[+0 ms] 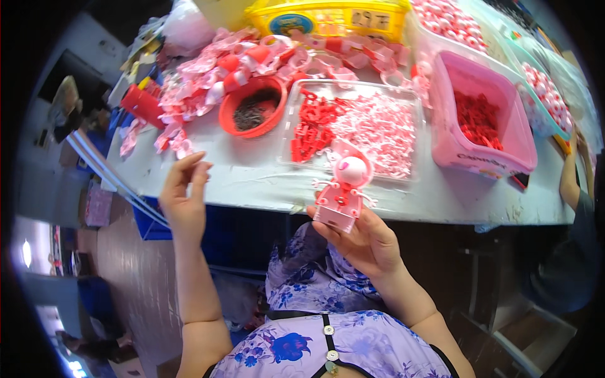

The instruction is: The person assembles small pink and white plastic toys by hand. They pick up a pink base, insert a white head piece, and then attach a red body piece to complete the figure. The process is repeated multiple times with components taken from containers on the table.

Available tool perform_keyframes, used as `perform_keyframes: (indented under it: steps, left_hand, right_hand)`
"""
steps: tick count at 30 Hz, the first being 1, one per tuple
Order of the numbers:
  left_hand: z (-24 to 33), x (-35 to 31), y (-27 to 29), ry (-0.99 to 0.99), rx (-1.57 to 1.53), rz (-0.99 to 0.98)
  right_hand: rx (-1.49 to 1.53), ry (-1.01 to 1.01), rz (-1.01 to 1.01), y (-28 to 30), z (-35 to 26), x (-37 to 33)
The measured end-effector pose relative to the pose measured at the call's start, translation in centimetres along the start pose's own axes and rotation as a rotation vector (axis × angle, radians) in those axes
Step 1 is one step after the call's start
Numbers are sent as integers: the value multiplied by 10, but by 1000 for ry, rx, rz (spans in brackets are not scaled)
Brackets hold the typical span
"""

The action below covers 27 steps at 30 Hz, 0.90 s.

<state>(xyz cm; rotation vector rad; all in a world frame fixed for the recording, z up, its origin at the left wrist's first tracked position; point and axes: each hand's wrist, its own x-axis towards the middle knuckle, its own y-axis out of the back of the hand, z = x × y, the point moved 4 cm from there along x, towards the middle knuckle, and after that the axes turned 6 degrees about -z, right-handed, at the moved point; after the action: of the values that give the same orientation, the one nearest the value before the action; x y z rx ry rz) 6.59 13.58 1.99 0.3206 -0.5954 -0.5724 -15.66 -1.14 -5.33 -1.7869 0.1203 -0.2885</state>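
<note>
Assembly looks mid-way — the right hand (368,242) grips a pink toy figure (343,192) at the bench's (252,183) near edge, while the left hand (184,198) pinches fingertips on something too small to tell — seemingly to fit next.

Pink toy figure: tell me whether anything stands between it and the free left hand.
Nothing visible does. The right hand holds the pink toy figure at the table edge; the left hand is raised beside it, fingertips pinched, with only open space between them.

Pink toy figure (343,192) — upright, held
</note>
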Motion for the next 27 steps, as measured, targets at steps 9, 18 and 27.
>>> perform_keyframes:
  steps: [9, 18, 27]
  left_hand:
    - [-21, -25, -49, -31, 172, -88]
    - [-73, 32, 15, -124, 996, 313]
    - [-121, 17, 39, 130, 319, 244]
  right_hand:
    - [-25, 96, 78, 7, 4, -14]
    - [-104, 136, 75, 0, 1, -19]
    - [-111, 98, 53, 0, 9, -12]
